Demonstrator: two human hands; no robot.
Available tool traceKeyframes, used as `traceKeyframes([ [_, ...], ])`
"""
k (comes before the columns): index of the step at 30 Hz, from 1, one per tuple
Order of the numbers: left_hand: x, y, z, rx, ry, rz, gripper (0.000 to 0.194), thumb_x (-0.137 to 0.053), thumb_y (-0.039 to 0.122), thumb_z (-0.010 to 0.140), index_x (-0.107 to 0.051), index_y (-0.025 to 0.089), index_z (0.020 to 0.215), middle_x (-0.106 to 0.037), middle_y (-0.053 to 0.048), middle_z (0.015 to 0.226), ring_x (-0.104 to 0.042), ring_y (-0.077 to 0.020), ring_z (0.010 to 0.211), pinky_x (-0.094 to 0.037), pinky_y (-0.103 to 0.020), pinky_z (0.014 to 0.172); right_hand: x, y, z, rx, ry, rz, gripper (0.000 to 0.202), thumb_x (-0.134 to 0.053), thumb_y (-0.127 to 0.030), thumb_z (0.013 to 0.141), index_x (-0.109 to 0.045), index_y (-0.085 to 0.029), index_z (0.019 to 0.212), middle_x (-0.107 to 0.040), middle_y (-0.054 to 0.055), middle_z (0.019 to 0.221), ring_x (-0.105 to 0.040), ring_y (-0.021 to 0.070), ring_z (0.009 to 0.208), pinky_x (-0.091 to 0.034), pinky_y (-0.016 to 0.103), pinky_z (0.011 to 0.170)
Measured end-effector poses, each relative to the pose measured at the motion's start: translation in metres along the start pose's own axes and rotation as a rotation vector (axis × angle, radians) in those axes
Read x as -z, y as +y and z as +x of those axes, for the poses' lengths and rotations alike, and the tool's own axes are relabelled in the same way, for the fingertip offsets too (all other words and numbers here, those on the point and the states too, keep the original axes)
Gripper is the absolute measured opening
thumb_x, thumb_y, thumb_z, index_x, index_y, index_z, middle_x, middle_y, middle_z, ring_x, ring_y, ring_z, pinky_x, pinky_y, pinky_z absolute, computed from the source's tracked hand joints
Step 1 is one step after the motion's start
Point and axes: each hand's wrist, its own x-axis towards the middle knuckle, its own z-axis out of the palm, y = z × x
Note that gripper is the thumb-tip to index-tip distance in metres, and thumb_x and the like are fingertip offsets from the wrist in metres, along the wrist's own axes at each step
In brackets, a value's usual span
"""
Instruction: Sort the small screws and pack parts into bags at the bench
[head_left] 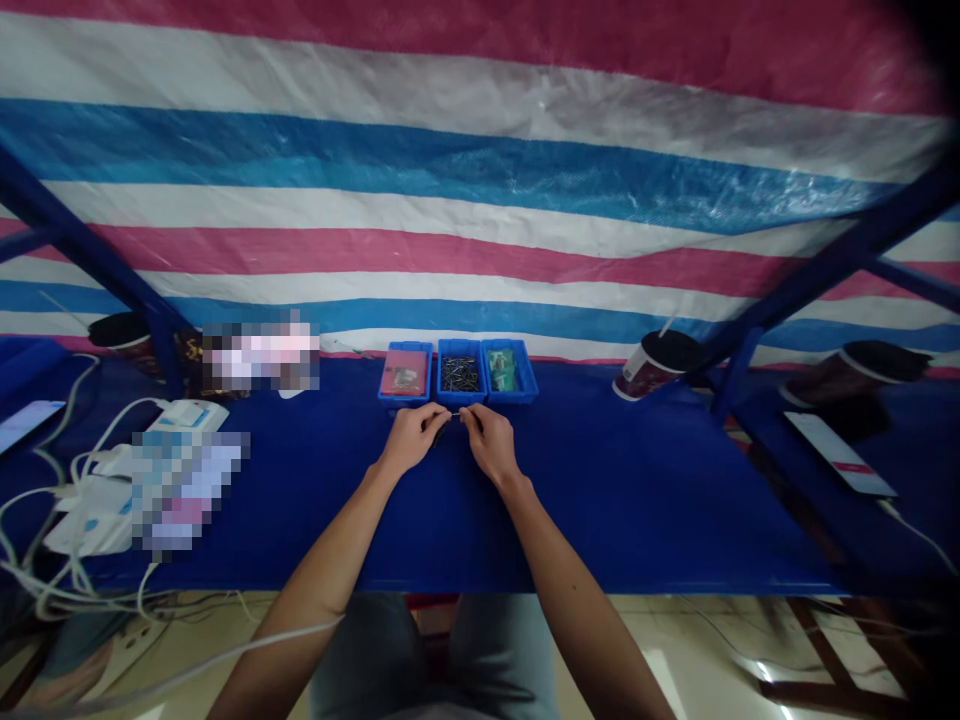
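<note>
While the left hand (410,438) and right hand (492,440) pinch a thin piece (455,414) (near the bin edges (461,398)), the tabletop (622,480) spreads rightward.

Head-worn view, forward and down.

Both hands, the left (412,438) and the right (490,440), pinch a small thin piece (455,414) between them over the blue bench (630,490), just in front of three blue bins (462,393); the middle bin holds dark metal pieces (460,374).
</note>
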Motion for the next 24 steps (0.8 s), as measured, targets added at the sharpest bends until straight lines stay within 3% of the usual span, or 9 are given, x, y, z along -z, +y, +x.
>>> traceKeyframes([
  [5,-0.0003,-0.0020,0.0002,0.013,0.017,0.012,0.031,-0.054,0.040,0.096,-0.073,0.017,0.090,-0.055,0.005,0.056,-0.047,-0.0092,0.052,-0.033,-0.022,0.056,0.0009,0.0020,0.0009,0.066,-0.030,0.109,0.023,-0.053,-0.032,0.097,-0.067,-0.021,0.112,-0.069,0.004,0.087,-0.061,0.0165,0.068,-0.046,0.027,0.067],
  [13,-0.0003,0.0004,-0.0007,-0.003,-0.003,0.018,0.031,-0.054,0.040,0.096,-0.075,0.017,0.091,-0.057,0.004,0.056,-0.047,-0.0096,0.051,-0.034,-0.022,0.056,0.0011,-0.0015,0.0017,0.100,-0.011,0.101,0.020,-0.050,-0.027,0.098,-0.069,-0.021,0.097,-0.068,0.006,0.093,-0.064,0.0186,0.083,-0.048,0.029,0.075],
  [24,0.0000,-0.0001,-0.0003,0.004,-0.004,0.017,0.029,-0.056,0.038,0.095,-0.074,0.017,0.089,-0.058,0.004,0.056,-0.048,-0.0091,0.052,-0.035,-0.022,0.057,0.0008,0.0000,0.0004,0.078,-0.020,0.005,0.025,-0.045,-0.031,0.101,-0.067,-0.021,0.093,-0.067,0.006,0.089,-0.064,0.0184,0.080,-0.047,0.027,0.076],
])
